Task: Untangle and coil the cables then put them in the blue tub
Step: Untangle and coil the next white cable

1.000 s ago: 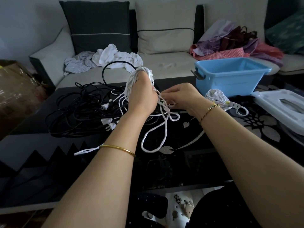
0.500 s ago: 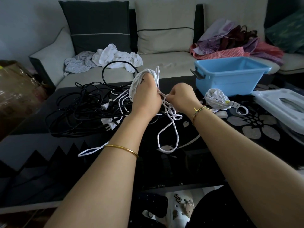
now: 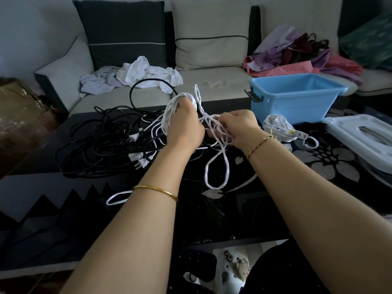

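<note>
Above the black glass table (image 3: 63, 198), a white flat cable (image 3: 169, 114) is held as a coil by the curled fingers of the left hand (image 3: 184, 126). The coil's long axis stands nearly upright, tipped slightly away from the person. Its loose strands are pinched in the right hand (image 3: 239, 126) close by, and one loop hangs to the tabletop. The blue plastic tub (image 3: 297, 105) stands to the right, and tangled black cables (image 3: 101, 145) lie to the left.

hanging loop of white cable (image 3: 227, 169) swung right, narrowed, strand now raised above left hand (image 3: 185, 127)
</note>
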Demonstrator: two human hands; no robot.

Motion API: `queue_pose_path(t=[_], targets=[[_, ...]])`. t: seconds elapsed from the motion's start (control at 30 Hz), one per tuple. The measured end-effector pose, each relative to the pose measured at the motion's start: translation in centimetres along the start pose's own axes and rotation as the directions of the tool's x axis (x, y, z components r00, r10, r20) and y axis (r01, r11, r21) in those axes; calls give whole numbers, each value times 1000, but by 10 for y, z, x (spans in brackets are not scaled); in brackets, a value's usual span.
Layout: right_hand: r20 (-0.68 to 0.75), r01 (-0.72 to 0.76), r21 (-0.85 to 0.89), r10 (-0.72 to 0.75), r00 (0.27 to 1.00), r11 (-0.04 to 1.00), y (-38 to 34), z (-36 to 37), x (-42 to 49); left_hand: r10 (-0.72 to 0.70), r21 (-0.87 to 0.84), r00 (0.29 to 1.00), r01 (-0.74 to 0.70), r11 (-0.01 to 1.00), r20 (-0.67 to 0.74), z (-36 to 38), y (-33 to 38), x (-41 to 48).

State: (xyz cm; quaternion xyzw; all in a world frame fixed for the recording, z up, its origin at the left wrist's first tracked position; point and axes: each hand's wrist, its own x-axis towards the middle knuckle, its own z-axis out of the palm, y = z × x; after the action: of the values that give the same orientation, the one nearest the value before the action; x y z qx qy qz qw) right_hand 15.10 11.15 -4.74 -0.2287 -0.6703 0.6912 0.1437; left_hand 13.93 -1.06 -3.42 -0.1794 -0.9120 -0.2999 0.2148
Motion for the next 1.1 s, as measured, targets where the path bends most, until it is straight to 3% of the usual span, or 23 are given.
queue_pose_path(t=[0.27,0.37,0.53,0.7,0.83,0.93,1.0,1.03,1.1], targets=[[188,-181,293,129,974,939,-12,-3,-2,-32,8,999,32,999,23,-1,-8,-1],[342,-170,78,134,930,982,-9,-8,-3,-28,-21,1000,28,999,7,-2,-9,0],[438,38,-204,57,897,978,-10,-10,-9,8,-32,999,-9,999,-51,1,-9,2],[428,76,-207,21,904,975,-11,-12,-4,-24,-74,998,19,997,-59,-1,-8,2],[432,206,-446,8,902,871,-4,-15,-2,-24,-57,998,20,998,-58,-2,-8,2],[379,231,-612,24,925,757,-3,-15,2,-5,-31,999,3,1000,-51,-1,-7,1],[303,264,-774,-29,953,575,1,-19,6,3,1,997,-3,1000,-71,-4,-7,2],[244,254,-793,-94,965,554,4,-22,6,1,18,996,1,1000,-91,-7,-6,3],[126,244,-745,-228,966,621,6,-29,7,11,53,994,-5,999,-105,-12,-7,6]])
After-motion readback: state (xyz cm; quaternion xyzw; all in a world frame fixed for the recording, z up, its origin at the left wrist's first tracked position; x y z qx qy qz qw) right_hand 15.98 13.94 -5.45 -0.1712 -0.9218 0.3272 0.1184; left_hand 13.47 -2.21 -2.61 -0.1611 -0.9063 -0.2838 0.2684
